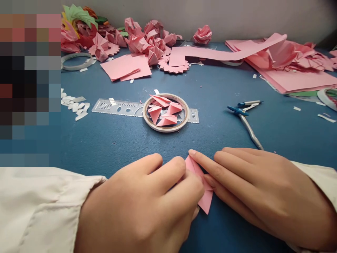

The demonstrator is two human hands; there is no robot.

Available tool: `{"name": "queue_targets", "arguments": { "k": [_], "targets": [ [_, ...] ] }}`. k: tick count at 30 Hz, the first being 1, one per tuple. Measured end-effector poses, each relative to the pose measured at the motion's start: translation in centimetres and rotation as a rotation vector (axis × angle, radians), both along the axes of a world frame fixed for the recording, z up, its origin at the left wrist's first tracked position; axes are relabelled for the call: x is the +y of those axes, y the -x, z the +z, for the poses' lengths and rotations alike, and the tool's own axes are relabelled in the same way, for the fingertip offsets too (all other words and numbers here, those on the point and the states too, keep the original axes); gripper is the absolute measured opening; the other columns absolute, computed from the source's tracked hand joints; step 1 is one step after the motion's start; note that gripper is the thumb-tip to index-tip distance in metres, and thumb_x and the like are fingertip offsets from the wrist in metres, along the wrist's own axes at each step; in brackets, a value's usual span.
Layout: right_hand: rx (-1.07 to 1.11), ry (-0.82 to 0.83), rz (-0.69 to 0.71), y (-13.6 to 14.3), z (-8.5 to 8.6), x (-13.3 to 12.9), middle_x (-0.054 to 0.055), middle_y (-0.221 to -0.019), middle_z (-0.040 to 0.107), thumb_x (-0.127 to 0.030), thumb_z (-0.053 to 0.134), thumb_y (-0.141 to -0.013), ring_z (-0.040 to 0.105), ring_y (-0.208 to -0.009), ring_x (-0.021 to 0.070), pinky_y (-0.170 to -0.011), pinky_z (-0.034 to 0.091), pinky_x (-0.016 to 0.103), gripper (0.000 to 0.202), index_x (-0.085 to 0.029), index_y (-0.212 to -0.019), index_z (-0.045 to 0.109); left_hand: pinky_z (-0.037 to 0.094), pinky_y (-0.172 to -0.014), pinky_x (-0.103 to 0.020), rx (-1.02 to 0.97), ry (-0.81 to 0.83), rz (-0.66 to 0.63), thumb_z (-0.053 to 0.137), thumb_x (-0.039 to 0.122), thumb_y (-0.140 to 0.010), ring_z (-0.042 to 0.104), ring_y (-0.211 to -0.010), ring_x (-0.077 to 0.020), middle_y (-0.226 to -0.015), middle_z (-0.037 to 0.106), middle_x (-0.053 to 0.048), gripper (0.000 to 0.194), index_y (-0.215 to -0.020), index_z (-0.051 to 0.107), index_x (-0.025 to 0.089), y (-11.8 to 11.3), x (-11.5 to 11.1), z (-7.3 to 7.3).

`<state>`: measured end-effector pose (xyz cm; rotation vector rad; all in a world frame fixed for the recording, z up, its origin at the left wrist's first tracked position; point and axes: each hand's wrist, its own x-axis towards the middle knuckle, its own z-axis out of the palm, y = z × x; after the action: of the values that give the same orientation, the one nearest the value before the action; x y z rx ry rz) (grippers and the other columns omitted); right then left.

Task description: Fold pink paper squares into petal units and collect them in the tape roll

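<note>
A small folded piece of pink paper point(206, 202) with crease lines lies between my hands, close to the table surface. My left hand point(142, 200) is closed over its left side, fingers curled and the knuckles hiding much of the paper. From the other side, my right hand point(252, 182) holds the paper, with the index fingertip on its upper point and the thumb against its right edge. Just beyond the hands, a roll of tape point(165, 130) lies flat around several small folded pink paper pieces point(168, 120).
A clear stencil ruler point(118, 107) lies under the tape roll. To the right is a drawing compass point(249, 126). White paper scraps point(79, 107) are scattered at left. Crumpled pink paper flowers point(142, 44) and pink sheets point(295, 79) line the back by the wall.
</note>
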<state>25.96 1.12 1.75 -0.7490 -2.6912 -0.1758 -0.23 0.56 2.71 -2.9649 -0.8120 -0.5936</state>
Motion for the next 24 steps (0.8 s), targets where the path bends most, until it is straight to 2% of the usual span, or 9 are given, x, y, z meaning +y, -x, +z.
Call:
{"name": "queue_targets", "arguments": {
  "k": [2, 5, 10, 15, 18, 21, 24],
  "targets": [
    [0.031, -0.015, -0.036, 0.1, -0.5, -0.2, 0.000, -0.085, 0.067, -0.016, 0.044, -0.125, 0.059, -0.068, 0.0191, -0.059, 0.048, 0.038, 0.035, 0.000, -0.151, 0.062, 0.069, -0.082, -0.039, 0.010, 0.008, 0.042, 0.076, 0.042, -0.114, 0.077, -0.098, -0.0277, -0.104, 0.084, -0.006, 0.017, -0.117, 0.083, 0.027, -0.2, -0.3, -0.3],
    [0.145, -0.033, -0.086, 0.2, -1.4, -0.5, -0.002, -0.080, 0.063, -0.016, 0.045, -0.124, 0.053, -0.065, 0.0191, -0.057, 0.045, 0.038, 0.031, -0.006, -0.146, 0.065, 0.071, -0.087, -0.041, 0.002, 0.001, 0.046, 0.073, 0.051, -0.113, 0.076, -0.104, -0.0300, -0.108, 0.082, -0.008, 0.026, -0.120, 0.082, 0.027, -0.3, -0.3, -0.7],
    [0.195, -0.018, -0.070, 0.3, -2.1, -0.8, -0.004, -0.075, 0.057, -0.017, 0.044, -0.123, 0.049, -0.063, 0.0195, -0.055, 0.043, 0.038, 0.028, -0.013, -0.139, 0.067, 0.072, -0.090, -0.042, -0.006, -0.009, 0.040, 0.071, 0.053, -0.112, 0.076, -0.107, -0.0309, -0.110, 0.081, -0.009, 0.029, -0.120, 0.081, 0.027, 0.0, 0.2, -0.9],
    [0.200, -0.019, -0.060, 0.4, -2.0, -0.6, -0.003, -0.079, 0.058, -0.017, 0.041, -0.126, 0.050, -0.067, 0.0198, -0.059, 0.042, 0.038, 0.029, -0.012, -0.138, 0.067, 0.072, -0.090, -0.042, -0.013, -0.009, 0.040, 0.071, 0.052, -0.113, 0.076, -0.106, -0.0304, -0.110, 0.081, -0.009, 0.028, -0.121, 0.081, 0.027, 0.0, 0.2, -0.9],
    [0.209, -0.010, -0.062, 0.5, -2.0, -0.6, -0.003, -0.081, 0.058, -0.017, 0.040, -0.127, 0.050, -0.068, 0.0200, -0.060, 0.042, 0.040, 0.030, -0.012, -0.138, 0.067, 0.072, -0.087, -0.040, -0.013, 0.001, 0.035, 0.071, 0.047, -0.115, 0.076, -0.102, -0.0291, -0.108, 0.082, -0.008, 0.024, -0.122, 0.081, 0.027, -0.1, 0.4, -0.5],
    [0.213, 0.002, -0.056, 0.5, -2.1, -0.7, -0.002, -0.082, 0.058, -0.017, 0.039, -0.126, 0.051, -0.068, 0.0199, -0.060, 0.042, 0.040, 0.031, -0.011, -0.139, 0.067, 0.068, -0.078, -0.035, -0.029, 0.010, -0.001, 0.067, 0.030, -0.117, 0.075, -0.090, -0.0242, -0.102, 0.082, -0.004, 0.016, -0.113, 0.082, 0.026, 0.0, 0.6, 0.1],
    [0.218, 0.006, -0.054, 0.4, -2.1, -0.7, -0.001, -0.083, 0.062, -0.016, 0.040, -0.124, 0.053, -0.068, 0.0199, -0.058, 0.043, 0.041, 0.032, -0.011, -0.141, 0.067, 0.061, -0.064, -0.034, -0.075, 0.034, -0.081, 0.053, 0.007, -0.117, 0.069, -0.073, -0.0186, -0.096, 0.083, -0.001, 0.036, -0.098, 0.079, 0.022, 0.0, 0.5, 0.0]
  ]
}}
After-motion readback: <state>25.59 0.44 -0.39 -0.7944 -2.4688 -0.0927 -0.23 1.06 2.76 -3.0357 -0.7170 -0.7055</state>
